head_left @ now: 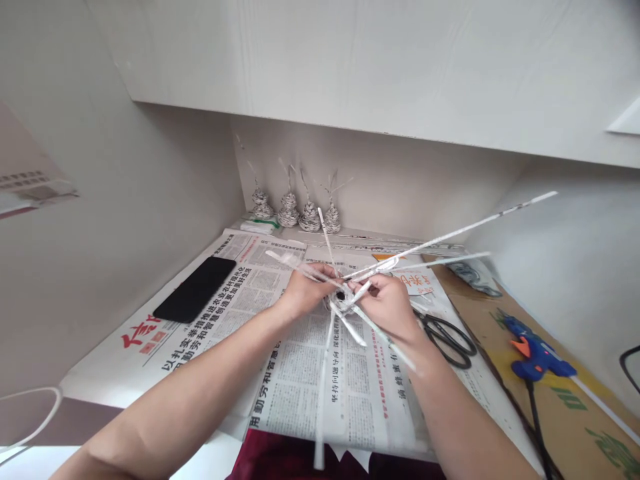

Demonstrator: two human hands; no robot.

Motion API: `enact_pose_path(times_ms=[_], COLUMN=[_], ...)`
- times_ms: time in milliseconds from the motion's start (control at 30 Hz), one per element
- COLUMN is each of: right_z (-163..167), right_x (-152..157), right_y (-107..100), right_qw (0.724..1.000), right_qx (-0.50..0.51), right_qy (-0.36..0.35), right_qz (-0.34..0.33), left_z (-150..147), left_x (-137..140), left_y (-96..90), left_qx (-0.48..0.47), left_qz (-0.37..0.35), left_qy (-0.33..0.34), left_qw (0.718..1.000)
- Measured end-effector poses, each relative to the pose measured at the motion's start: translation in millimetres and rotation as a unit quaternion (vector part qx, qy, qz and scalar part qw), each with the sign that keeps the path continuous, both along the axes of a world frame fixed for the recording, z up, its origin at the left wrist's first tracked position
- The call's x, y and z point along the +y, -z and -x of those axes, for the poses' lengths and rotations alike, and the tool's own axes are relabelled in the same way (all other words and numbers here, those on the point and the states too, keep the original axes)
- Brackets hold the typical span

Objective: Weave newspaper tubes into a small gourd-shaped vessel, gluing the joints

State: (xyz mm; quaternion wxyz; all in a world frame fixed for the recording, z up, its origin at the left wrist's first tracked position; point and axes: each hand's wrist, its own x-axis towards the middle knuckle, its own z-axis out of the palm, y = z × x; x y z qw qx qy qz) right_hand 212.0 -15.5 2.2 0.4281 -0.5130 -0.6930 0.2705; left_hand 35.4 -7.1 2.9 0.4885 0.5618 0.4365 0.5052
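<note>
The left hand (313, 290) and right hand (385, 300) partly hide a small black-and-white ring of woven paper strips (345, 306) just off center toward five o'clock, the tips of its slim white paper spokes (321, 427) blurred. Fine print on the black-and-white newspaper sheets (357, 393) at six o'clock is too small to read, while at four o'clock the black-handled scissors (447, 341) show no blades. Frame edges crop the thin black cord (537, 427) at five, deep-red cloth (280, 460) at six and slender white cable (59, 402) at eight.
</note>
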Motion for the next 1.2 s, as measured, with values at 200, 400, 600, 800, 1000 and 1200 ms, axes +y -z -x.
enact_pose_path(times_ms=[200,400,600,800,1000,1200], right_z=[3,0,-2,0,0,1], right_x=[-6,-1,3,1,2,8], right_y=[-9,-9,-9,-10,-5,1], right_qw=[0.978,0.950,0.972,0.999,0.998,0.992], right_qx=[-0.120,-0.151,-0.148,-0.018,0.040,0.112], right_qy=[-0.013,0.028,-0.005,0.001,-0.048,-0.029], right_qz=[-0.173,-0.272,-0.183,-0.048,-0.029,0.055], left_z=[3,2,2,2,0,0], left_x=[2,1,-1,-3,-3,-3], left_y=[-2.2,-1.1,-3.6,-3.8,-1.6,0.4], left_qx=[-0.042,-0.059,0.008,0.075,0.046,0.050], left_qz=[0.029,0.021,-0.001,-0.026,-0.015,-0.020], left_qy=[0.042,0.039,0.009,-0.001,0.018,0.013], left_qw=[0.998,0.997,1.000,0.997,0.999,0.998])
